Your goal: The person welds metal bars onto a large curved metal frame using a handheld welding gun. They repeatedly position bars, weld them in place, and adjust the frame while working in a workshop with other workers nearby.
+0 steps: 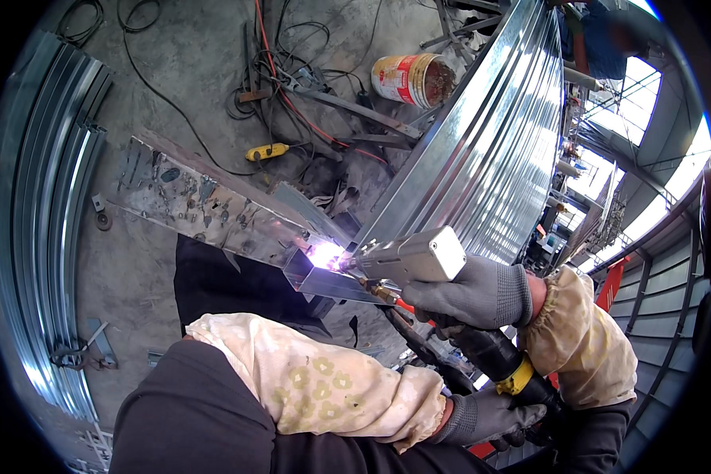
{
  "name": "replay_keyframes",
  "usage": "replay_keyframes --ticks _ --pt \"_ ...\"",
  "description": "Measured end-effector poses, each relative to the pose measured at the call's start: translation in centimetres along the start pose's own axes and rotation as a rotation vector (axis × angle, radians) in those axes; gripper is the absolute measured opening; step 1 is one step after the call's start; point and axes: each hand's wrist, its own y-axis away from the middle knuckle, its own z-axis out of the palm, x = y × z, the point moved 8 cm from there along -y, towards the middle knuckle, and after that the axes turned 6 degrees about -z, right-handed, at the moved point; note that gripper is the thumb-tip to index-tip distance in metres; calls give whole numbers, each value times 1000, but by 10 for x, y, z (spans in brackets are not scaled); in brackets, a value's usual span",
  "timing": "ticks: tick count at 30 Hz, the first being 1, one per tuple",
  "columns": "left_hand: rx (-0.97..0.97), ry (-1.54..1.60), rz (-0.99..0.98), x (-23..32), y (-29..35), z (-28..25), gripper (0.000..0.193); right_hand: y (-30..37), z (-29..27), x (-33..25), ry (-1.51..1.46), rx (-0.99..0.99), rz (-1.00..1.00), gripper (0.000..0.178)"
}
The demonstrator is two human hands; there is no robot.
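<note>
My right hand (482, 292), in a grey knit glove, is closed around a grey metal box-shaped welding gun (403, 257) with brass fittings and a red hose. A bright white-violet glare (326, 254) burns at its tip and hides the spot there. The glare sits where a galvanized channel piece (336, 284) meets the end of a spattered steel beam (205, 201). Below, my left hand (482, 417), gloved alike, wraps around a thick black tube (488, 353) with a yellow band. Its fingers are partly hidden. Cream sleeve covers are on both forearms.
Long galvanized profiles lie stacked at the left (35, 213) and right (482, 150). On the concrete floor are a paint-stained bucket (411, 80), a yellow power socket (266, 152), tangled cables and steel bars (355, 110). A dark sheet (221, 284) lies beneath the beam.
</note>
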Motion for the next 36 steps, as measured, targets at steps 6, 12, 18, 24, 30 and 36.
replay_keyframes --ticks 6,12,18,24,30,36 --pt "63 -88 210 20 26 0 44 4 2 1 -44 -5 21 36" --pt "40 -196 248 2 -1 -4 38 5 2 6 -18 -17 102 38" --pt "-31 -62 52 -9 -10 3 36 7 4 10 -21 -41 138 38" --pt "38 -148 8 -17 -9 0 40 11 5 16 9 46 -62 36" --pt "-79 -717 97 -23 -17 1 41 40 -2 15 28 139 -4 40" --pt "72 -698 126 -41 -21 -20 50 99 -3 41 -119 358 -135 38"
